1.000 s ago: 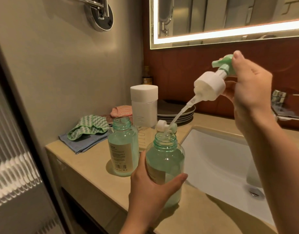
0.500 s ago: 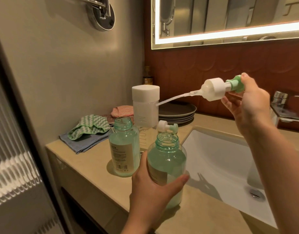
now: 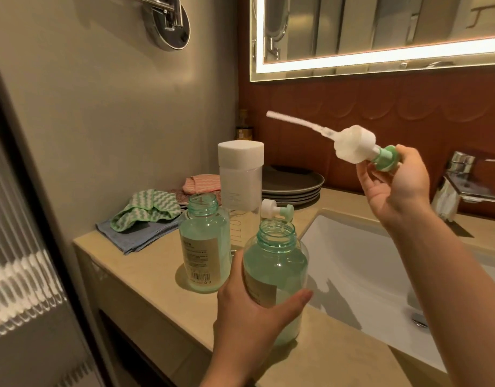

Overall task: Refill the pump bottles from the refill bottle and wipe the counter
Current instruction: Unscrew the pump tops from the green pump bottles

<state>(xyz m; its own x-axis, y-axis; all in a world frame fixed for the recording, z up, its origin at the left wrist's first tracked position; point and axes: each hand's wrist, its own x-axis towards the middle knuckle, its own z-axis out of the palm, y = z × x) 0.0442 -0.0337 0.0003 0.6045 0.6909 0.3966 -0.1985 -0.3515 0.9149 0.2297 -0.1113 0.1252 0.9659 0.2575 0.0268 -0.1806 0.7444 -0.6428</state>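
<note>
1. Beige stone formed the counter (image 3: 145,277) before us. It had a white sink (image 3: 366,263) sunk into its right part, a chrome tap (image 3: 461,185) behind that, and a lit mirror (image 3: 380,29) on the brown wall above.
2. Our left hand (image 3: 249,317) gripped the near pump bottle (image 3: 277,263), thumb on the sink side and fingers wrapped round the labelled side of its lower body. This bottle stood upright at the front of the counter, just beside the sink. Its neck was open and pale green liquid filled most of it.
3. Our right hand (image 3: 394,188) was raised over the sink, pinching the green nozzle end of a pump head (image 3: 355,148) between thumb and fingertips. The white collar pointed up and to the left. Its dip tube (image 3: 294,120), blurred, reached toward the back wall, well apart from both bottles.
4. We saw a second pump bottle (image 3: 204,247) upright and uncapped just left of the near one and a little behind it. Its barcode label faced us and it also held green liquid.
5. We noted another pump head (image 3: 277,212) lying on the counter behind the near pump bottle.
6. We found the refill bottle (image 3: 240,174), frosted and closed with a white cap, standing behind the two bottles and beside a stack of dark plates (image 3: 294,185).
7. At the counter's left end, a crumpled green-and-white cloth (image 3: 145,208) lay on a folded blue cloth (image 3: 140,233), with a pink cloth (image 3: 201,184) behind them near the refill bottle.
</note>
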